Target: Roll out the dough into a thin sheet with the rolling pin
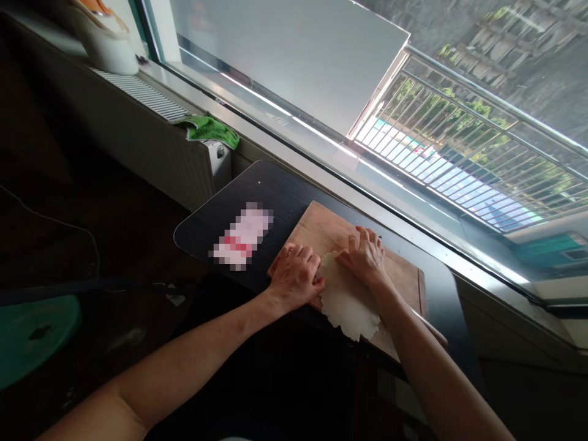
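Observation:
A thin, pale sheet of dough (346, 300) with a ragged edge lies on a wooden cutting board (315, 223). Its near edge reaches over the board's front side. My left hand (296, 272) is closed at the board's left part, beside the dough, with fingers curled under; what they hold, if anything, is hidden. On the far right edge of the dough rests my right hand (365, 254), palm down with fingers apart. A tool with a handle (432, 331), possibly a knife, lies at the board's right side, partly covered by my right forearm.
The board lies on a small dark table (239, 190) by a window. A blurred pink and white item (243, 236) is on its left part. A green cloth (209, 130) hangs on the radiator (184, 165), near a white container (108, 43). A green stool (37, 337) stands lower left.

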### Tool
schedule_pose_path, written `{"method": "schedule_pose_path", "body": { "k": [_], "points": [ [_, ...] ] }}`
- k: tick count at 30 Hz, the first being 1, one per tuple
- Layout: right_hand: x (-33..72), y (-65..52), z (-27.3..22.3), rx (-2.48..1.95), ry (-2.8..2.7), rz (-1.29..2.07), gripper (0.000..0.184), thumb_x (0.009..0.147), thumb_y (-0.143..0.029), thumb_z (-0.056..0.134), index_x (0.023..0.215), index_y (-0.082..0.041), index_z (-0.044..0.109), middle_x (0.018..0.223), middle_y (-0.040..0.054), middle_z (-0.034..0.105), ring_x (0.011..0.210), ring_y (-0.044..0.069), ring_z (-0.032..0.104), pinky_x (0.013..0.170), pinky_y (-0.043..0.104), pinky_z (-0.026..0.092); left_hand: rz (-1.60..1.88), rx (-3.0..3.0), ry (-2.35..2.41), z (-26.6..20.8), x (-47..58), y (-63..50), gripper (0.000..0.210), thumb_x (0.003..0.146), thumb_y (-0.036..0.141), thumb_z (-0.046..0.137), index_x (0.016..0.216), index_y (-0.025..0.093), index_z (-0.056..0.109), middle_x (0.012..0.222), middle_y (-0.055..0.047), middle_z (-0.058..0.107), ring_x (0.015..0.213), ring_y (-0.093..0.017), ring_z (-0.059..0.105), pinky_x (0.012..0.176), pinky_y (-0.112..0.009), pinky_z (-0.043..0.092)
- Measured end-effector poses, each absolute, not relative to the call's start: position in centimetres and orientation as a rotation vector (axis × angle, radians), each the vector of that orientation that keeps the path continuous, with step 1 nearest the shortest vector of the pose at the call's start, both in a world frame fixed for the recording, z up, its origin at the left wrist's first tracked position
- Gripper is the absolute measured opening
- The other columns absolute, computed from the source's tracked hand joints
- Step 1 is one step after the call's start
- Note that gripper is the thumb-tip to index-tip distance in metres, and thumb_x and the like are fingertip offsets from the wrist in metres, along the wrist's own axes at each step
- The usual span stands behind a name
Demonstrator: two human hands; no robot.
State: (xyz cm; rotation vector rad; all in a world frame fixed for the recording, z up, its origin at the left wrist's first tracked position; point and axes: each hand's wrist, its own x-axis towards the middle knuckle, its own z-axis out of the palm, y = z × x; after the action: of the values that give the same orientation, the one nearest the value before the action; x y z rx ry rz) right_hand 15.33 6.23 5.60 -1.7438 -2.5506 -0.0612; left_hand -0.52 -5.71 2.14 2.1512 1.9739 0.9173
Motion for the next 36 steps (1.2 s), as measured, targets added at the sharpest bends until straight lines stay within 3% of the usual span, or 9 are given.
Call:
{"method": "schedule_pose_path", "body": {
  "k": [5,10,17,24,30,33,36],
  "points": [
    [15.0,3.4,4.8,-1.756,-2.458,-0.074,0.049,0.098,-0.035,0.039,0.144,-0.023,0.053,0.153,0.0124,0.049,0.143,0.03,0.037,0.117,0.054,0.03,0.9,2.135,1.966,2.1,-0.3,-5.8,0.021,0.087,0.038,0.071,0.094,0.019,0.065,0.1,-0.008,0.067,0.102,-0.028,0.058,0.1,-0.047,0.039],
    [14.5,7.9,5.8,-2.007,-2.282,0.063,0.057,0.096,-0.036,0.039,0.149,-0.017,0.047,0.152,0.0177,0.048,0.142,0.032,0.04,0.115,0.054,0.031,0.904,2.128,1.944,2.1,-0.5,-5.7,0.023,0.087,0.038,0.071,0.095,0.017,0.066,0.1,-0.008,0.065,0.104,-0.028,0.057,0.103,-0.048,0.036],
    [14.1,3.4,5.0,-1.804,-2.436,0.015,0.053,0.099,-0.043,0.033,0.144,-0.022,0.053,0.154,0.0134,0.047,0.145,0.03,0.035,0.117,0.054,0.026,0.878,2.143,1.958,2.1,-0.5,-5.7,0.024,0.088,0.04,0.07,0.094,0.018,0.067,0.1,-0.009,0.065,0.104,-0.029,0.056,0.103,-0.048,0.036],
    [13.9,8.5,6.2,-2.051,-2.197,0.077,0.062,0.095,-0.039,0.033,0.149,-0.013,0.047,0.152,0.0197,0.047,0.143,0.033,0.038,0.118,0.057,0.025,0.893,2.166,1.947,2.1,-0.7,-5.6,0.02,0.086,0.038,0.071,0.088,0.019,0.067,0.097,-0.008,0.064,0.101,-0.027,0.056,0.103,-0.046,0.037],
    [13.9,5.1,5.5,-1.914,-2.41,0.182,0.058,0.094,-0.038,0.031,0.147,-0.023,0.051,0.157,0.0108,0.044,0.147,0.029,0.033,0.12,0.053,0.025,0.906,2.172,1.919,2.1,-0.6,-5.7,0.021,0.087,0.039,0.07,0.088,0.018,0.068,0.097,-0.008,0.064,0.103,-0.027,0.056,0.104,-0.046,0.036],
    [13.8,6.5,5.9,-1.95,-2.429,0.136,0.06,0.092,-0.04,0.039,0.146,-0.018,0.051,0.157,0.0149,0.043,0.148,0.032,0.031,0.12,0.054,0.025,0.893,2.168,1.927,2.2,-0.7,-5.7,0.02,0.087,0.038,0.07,0.087,0.018,0.068,0.096,-0.008,0.065,0.103,-0.028,0.056,0.105,-0.047,0.036],
    [13.5,8.8,6.6,-2.069,-2.269,0.112,0.061,0.095,-0.04,0.034,0.148,-0.014,0.048,0.156,0.0184,0.044,0.146,0.033,0.034,0.119,0.055,0.025,0.882,2.163,1.931,2.4,-0.7,-5.7,0.019,0.087,0.038,0.069,0.086,0.018,0.068,0.096,-0.008,0.065,0.102,-0.028,0.056,0.106,-0.047,0.036]
  ]
}}
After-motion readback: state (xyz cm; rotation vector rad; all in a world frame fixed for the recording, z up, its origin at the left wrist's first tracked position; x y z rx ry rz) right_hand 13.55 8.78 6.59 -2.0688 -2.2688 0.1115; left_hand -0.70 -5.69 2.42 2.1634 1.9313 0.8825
